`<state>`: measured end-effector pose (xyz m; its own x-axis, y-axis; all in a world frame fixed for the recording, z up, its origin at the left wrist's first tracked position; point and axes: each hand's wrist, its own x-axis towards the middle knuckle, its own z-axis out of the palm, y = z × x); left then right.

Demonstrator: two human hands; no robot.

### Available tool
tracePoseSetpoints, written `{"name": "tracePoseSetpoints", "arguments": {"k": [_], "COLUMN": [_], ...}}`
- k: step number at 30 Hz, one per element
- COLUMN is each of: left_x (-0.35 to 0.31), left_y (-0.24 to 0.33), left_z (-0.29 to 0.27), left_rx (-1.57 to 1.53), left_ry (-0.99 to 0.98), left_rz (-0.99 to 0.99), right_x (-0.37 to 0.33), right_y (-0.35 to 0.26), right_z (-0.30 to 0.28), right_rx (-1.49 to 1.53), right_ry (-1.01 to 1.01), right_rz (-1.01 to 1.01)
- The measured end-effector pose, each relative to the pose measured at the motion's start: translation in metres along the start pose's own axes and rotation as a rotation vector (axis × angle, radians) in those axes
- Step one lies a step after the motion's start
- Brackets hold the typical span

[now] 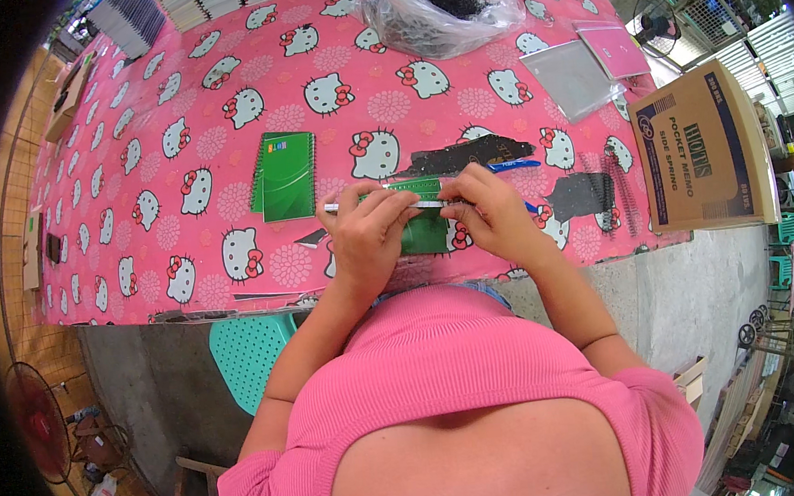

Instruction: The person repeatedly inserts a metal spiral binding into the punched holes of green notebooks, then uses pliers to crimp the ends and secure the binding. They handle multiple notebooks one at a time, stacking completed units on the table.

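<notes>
A small green notebook (426,234) lies at the near edge of the table, between my two hands. Along its upper part runs a row of binding holes or wire, and a thin whitish rod (428,204) crosses it. My left hand (370,234) is closed over the notebook's left side, its fingers bent onto the rod; a white end pokes out beyond them. On the right side, my right hand (487,211) pinches the rod's other end at the notebook's edge. Fingers cover part of both things. Just beyond the right hand lies a blue pen-like tool (514,165).
Green spiral notebooks (287,177) lie to the left on the pink patterned tablecloth (249,148). Black wire coils (623,188) are at right, near a cardboard box (702,149). A plastic bag (439,11) and notebook stacks (127,22) stand far back.
</notes>
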<state>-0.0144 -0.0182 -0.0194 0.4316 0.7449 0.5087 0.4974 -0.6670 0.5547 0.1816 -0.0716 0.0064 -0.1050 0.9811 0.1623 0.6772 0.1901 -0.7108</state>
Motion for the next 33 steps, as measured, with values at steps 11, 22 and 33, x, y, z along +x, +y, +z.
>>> {"name": "tracePoseSetpoints", "arguments": {"k": [11, 22, 33], "left_x": [-0.001, -0.002, 0.004], "left_y": [0.005, 0.004, 0.001], "left_z": [-0.002, -0.001, 0.01], "left_rx": [0.013, -0.088, -0.092], "left_ry": [0.026, 0.057, 0.009], "left_rz": [0.011, -0.039, 0.039], "right_x": [0.006, 0.005, 0.006], "right_y": [-0.022, -0.02, -0.039], "right_z": [0.015, 0.021, -0.032], "right_rx": [-0.173, -0.206, -0.501], "right_ry": [0.221, 0.267, -0.223], "right_rz": [-0.008, -0.083, 0.074]}}
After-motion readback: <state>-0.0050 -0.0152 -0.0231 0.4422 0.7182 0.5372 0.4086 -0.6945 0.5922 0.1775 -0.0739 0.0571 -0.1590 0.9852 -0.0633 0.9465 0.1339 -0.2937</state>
